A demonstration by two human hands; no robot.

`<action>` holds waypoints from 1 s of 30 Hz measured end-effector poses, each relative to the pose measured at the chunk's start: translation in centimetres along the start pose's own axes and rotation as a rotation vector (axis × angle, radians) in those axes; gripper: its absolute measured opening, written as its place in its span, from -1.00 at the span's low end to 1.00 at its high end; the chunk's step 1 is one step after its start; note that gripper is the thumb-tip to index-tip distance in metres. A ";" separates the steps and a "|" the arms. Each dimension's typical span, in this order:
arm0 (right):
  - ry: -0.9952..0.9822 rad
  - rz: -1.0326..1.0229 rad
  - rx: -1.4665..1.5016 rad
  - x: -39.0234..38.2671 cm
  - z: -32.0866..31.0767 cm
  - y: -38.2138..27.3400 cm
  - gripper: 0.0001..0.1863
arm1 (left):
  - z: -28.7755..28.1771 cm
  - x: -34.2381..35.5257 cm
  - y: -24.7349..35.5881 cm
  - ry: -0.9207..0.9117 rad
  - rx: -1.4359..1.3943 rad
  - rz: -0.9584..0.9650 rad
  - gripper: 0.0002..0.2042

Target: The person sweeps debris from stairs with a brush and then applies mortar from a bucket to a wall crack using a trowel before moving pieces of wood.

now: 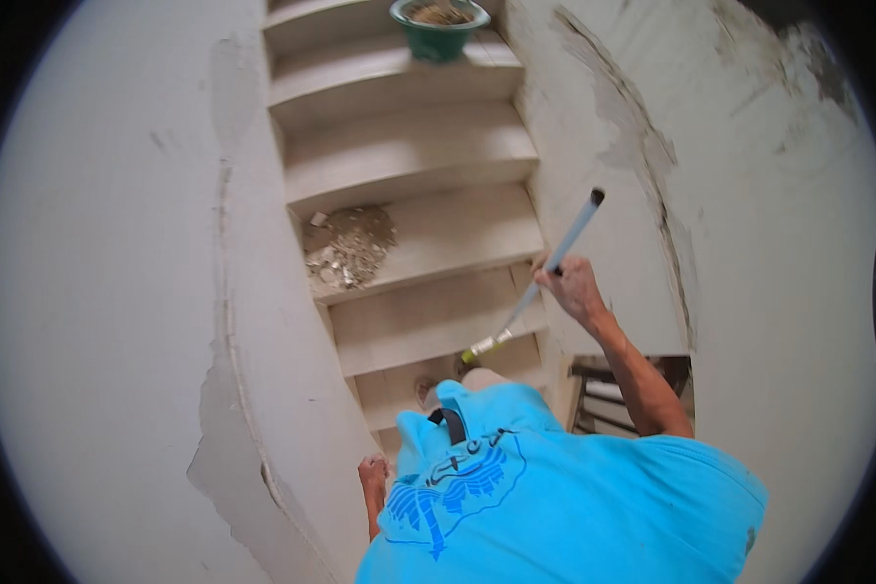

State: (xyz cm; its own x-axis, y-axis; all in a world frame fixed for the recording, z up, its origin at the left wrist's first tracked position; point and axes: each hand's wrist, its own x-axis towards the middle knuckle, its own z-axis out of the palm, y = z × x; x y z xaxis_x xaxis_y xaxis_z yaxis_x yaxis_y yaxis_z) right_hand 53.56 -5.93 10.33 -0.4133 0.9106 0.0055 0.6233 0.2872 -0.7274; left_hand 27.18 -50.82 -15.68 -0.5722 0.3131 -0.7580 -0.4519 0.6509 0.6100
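My right hand grips the pale pole of a long-handled tool with a dark end cap; its silver and yellow-green head points down toward my feet on the stairs. My left hand is closed low by the left wall, beside my blue shirt; whatever it holds, if anything, I cannot make out. A pile of broken plaster and dust lies on the left half of a step ahead of me.
The white stairs run between two walls, with a green tub of debris on an upper step. Long cracks and grey patches mark both walls. A low opening at the right shows dark slats inside.
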 end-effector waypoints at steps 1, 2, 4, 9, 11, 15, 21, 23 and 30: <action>0.029 0.066 0.023 0.3 -0.7 0.4 -0.84 | 0.4 -0.2 0.5 -0.043 0.049 0.015 -0.91; 0.116 0.094 0.049 0.3 -1.2 1.8 -0.84 | 0.5 -0.8 1.3 -0.080 0.098 0.030 -0.92; 0.276 0.132 0.111 -0.1 -1.2 5.5 -0.85 | 0.3 -1.5 1.6 -0.131 0.183 0.066 -0.91; 0.566 0.514 0.314 -1.1 -1.5 10.5 -0.83 | -1.0 -1.6 1.7 -0.171 0.362 0.049 -0.88; 0.621 0.567 0.392 -1.6 -1.8 11.6 -0.82 | -1.0 -1.4 2.0 -0.145 0.316 0.021 -0.85; 0.661 0.608 0.478 -1.5 -1.2 13.1 -0.81 | -2.1 -0.2 0.8 -0.140 0.210 -0.037 -0.79; 0.769 0.785 0.600 0.0 -2.2 18.1 -0.82 | -1.6 2.0 0.8 -0.200 0.123 -0.052 -0.79; 0.764 0.829 0.639 0.4 -2.0 19.5 -0.83 | -1.2 2.3 0.9 -0.188 0.117 -0.054 -0.79; 0.764 0.852 0.609 0.0 -0.2 18.3 -0.87 | -2.8 2.7 -0.5 -0.213 0.221 -0.017 -0.79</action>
State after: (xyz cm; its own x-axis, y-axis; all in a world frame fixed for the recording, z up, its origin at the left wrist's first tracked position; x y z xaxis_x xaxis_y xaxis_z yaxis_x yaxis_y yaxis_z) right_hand 65.17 -0.60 -2.84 0.5692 0.7343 -0.3698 0.0172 -0.4603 -0.8876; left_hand 23.97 -52.24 -17.40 -0.3992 0.4239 -0.8130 -0.2871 0.7844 0.5499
